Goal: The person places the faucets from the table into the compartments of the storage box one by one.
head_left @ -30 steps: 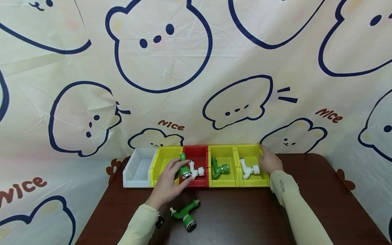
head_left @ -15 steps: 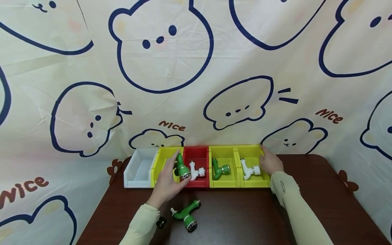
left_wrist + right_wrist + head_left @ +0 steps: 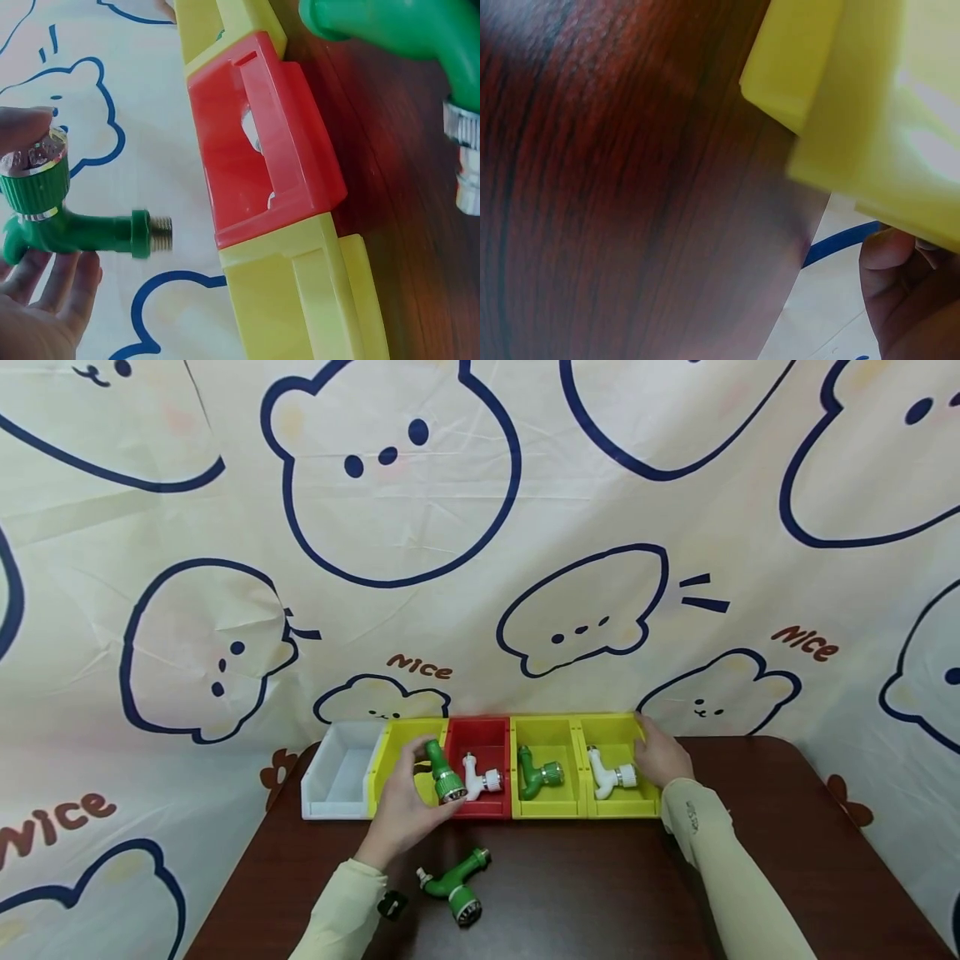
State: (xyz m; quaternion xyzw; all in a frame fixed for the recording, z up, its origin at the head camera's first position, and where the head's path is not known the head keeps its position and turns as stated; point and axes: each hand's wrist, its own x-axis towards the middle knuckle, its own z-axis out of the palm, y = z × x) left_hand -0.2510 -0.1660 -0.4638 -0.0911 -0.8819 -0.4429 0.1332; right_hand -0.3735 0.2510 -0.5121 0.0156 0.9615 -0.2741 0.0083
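Observation:
My left hand [image 3: 402, 810] holds a green faucet [image 3: 445, 771] over the second bin from the left, a yellow one [image 3: 385, 777]. In the left wrist view, the thumb presses its knob and the fingers support the green body [image 3: 90, 231], its threaded end pointing away. My right hand [image 3: 663, 754] grips the right side of the rightmost yellow bin [image 3: 624, 810]; the right wrist view shows curled fingers at that bin's edge, partly hidden. Another green faucet [image 3: 453, 887] lies on the table before the bins.
The red bin [image 3: 480, 731] holds a white faucet [image 3: 480, 777]. The yellow bin [image 3: 546, 812] beside it holds a green faucet [image 3: 538, 774]; the rightmost holds a white one [image 3: 610, 774]. A white bin [image 3: 341, 768] stands leftmost. A patterned cloth [image 3: 450, 627] hangs behind.
My left hand has shifted slightly left with the green faucet, from the red bin's edge toward the yellow bin, and the faucet has turned. The right hand has stayed in place.

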